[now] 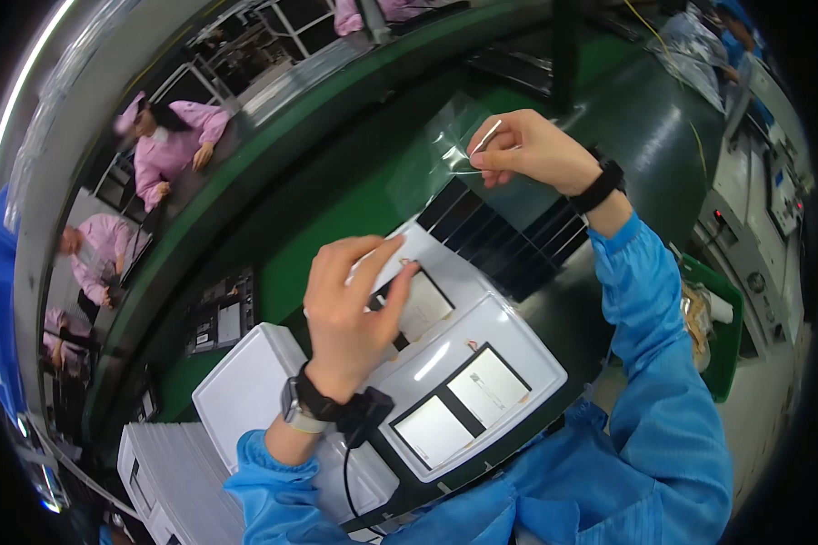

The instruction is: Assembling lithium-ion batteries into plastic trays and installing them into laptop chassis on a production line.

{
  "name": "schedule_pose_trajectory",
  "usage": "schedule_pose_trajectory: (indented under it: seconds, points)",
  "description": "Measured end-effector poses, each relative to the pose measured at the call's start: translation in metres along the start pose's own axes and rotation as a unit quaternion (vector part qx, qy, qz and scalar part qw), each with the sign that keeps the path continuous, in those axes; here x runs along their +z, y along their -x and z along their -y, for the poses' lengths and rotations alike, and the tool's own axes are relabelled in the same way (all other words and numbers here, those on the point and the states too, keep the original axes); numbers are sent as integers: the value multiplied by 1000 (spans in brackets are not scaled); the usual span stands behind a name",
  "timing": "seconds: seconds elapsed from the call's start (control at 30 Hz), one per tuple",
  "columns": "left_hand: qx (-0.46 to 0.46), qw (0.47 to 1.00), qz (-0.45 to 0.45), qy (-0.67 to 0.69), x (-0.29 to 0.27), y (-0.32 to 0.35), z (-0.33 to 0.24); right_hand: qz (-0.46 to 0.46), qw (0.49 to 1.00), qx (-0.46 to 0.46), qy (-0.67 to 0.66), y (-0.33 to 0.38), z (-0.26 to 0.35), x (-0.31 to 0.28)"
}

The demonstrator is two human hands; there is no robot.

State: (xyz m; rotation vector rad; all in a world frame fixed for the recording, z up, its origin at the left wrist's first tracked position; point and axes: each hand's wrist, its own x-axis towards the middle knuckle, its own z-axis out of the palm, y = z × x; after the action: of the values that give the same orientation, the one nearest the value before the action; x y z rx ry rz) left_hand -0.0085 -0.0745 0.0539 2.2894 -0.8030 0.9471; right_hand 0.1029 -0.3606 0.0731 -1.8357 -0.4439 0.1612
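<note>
My right hand [527, 154] pinches a thin sheet of clear plastic film [445, 150], raised over dark rectangular panels [495, 241] at the far side of the work surface. My left hand [345, 295] is above a white plastic tray [541, 354], thumb and fingers apart and curved. Below its fingertips lies a flat silver pack with black edges [427, 309], partly hidden by the hand. Nearer to me in the tray are two more such packs, a near one [434, 431] and another [488, 386] beside it, with a small orange tab.
A white box-like tray [250, 372] and a tall stack of white trays [177, 481] stand at the left. Behind runs a green conveyor [314, 218] carrying dark device parts [223, 313]. A green bin [727, 350] holds scraps at the right. People in pink work across the line.
</note>
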Motion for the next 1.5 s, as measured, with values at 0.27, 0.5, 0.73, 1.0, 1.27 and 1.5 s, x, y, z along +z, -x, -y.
schedule_pose_trajectory:
  seconds: [0.27, 0.5, 0.73, 1.0, 1.27, 1.5]
  points:
    - [-36, 995, -93, -13, 4, -1, 15, 139, 957, -10, -253, 6, 46, 69]
    - [-55, 993, -100, 3, 2, -1, 25, 161, 960, -153, -170, 5, 36, 92]
    - [-153, 972, -18, 174, -3, -2, 30, 166, 963, -167, -133, 2, 30, 88]
    - [-319, 818, -178, 444, -10, -4, 49, 124, 977, -76, -156, 11, 40, 67]
    - [-111, 932, 81, 336, -33, -13, 43, -75, 993, 88, -13, 29, -97, -56]
    - [44, 973, 73, 213, -29, -10, 27, -265, 810, -207, 481, 47, -55, 7]
